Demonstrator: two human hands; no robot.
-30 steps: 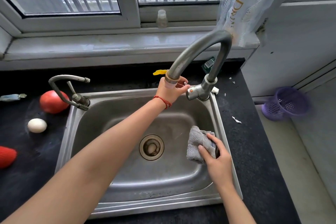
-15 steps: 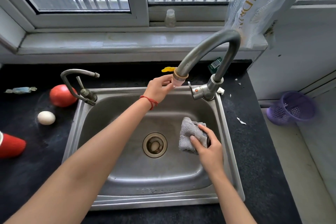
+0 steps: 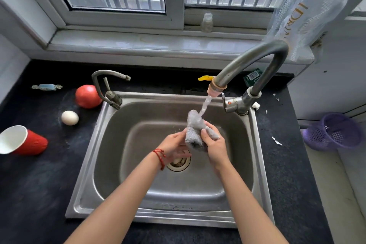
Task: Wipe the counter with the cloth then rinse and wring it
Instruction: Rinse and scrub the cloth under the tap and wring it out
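- The grey cloth (image 3: 195, 132) is held bunched over the steel sink (image 3: 257, 156), above and just behind the drain (image 3: 179, 161).
- A stream of water (image 3: 205, 105) is seen falling from the pink-tipped spout of the tall tap (image 3: 249, 61) onto the upper end of the cloth.
- The cloth is gripped from the right by the right hand (image 3: 214, 144), whose fingers (image 3: 205, 134) are curled around its middle.
- Its left side is met by the left hand (image 3: 173, 144); the fingers there are blurred but appear closed onto the cloth's lower edge.
- The rinsing step is judged to be in hand, with the wiping of the dark table (image 3: 39, 180) taken as finished, since the cloth is already under the flow.
- Wringing is not yet done: the cloth is bunched, not twisted.
- For the next move, the cloth would need to be worked and turned under the stream so that all of it is soaked, then gripped at both ends and twisted in opposite directions over the sink.
- The tap lever (image 3: 229, 103) would need to be shut off by one hand first or afterwards.
- A red cup (image 3: 25, 140) on its side, an egg (image 3: 69, 117) and a tomato (image 3: 87, 96) are seen on the table left of the sink, well apart from the cloth.
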